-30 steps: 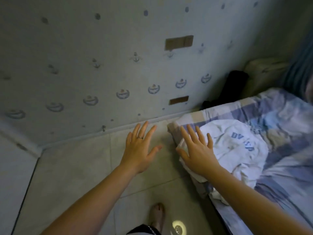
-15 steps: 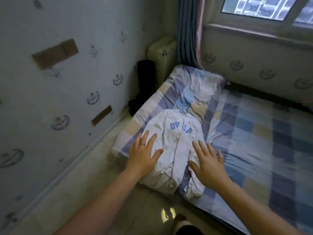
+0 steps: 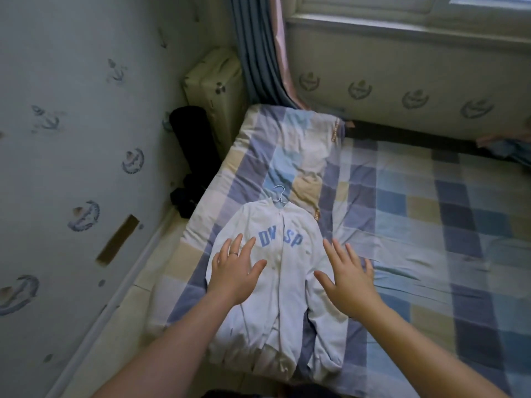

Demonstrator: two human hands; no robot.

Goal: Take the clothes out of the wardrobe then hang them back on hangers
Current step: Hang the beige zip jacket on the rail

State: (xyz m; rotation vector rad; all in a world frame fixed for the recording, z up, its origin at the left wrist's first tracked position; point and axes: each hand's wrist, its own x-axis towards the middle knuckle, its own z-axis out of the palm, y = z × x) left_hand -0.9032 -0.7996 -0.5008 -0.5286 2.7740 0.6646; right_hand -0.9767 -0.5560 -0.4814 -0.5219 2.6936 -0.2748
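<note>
A white jacket [image 3: 283, 271] with blue letters on the chest lies flat, front up, on the checked bed [image 3: 402, 225]. A thin white wire hanger [image 3: 280, 193] sticks out of its collar. My left hand [image 3: 234, 268], ring on one finger, is over the jacket's left half with straight, spread fingers. My right hand [image 3: 349, 275] is spread over the jacket's right sleeve. Neither hand holds anything; whether they touch the cloth I cannot tell. The wardrobe is out of view.
A pale suitcase [image 3: 214, 90] and a black bag [image 3: 191, 147] stand in the corner between the wall and the bed. A grey-blue curtain [image 3: 258, 50] hangs under the window. Tiled floor [image 3: 120, 326] runs along the bed's left side.
My view has swung from the wall and floor onto the bed. The jacket now lies smoothed out flat, and both hands have moved over it.
</note>
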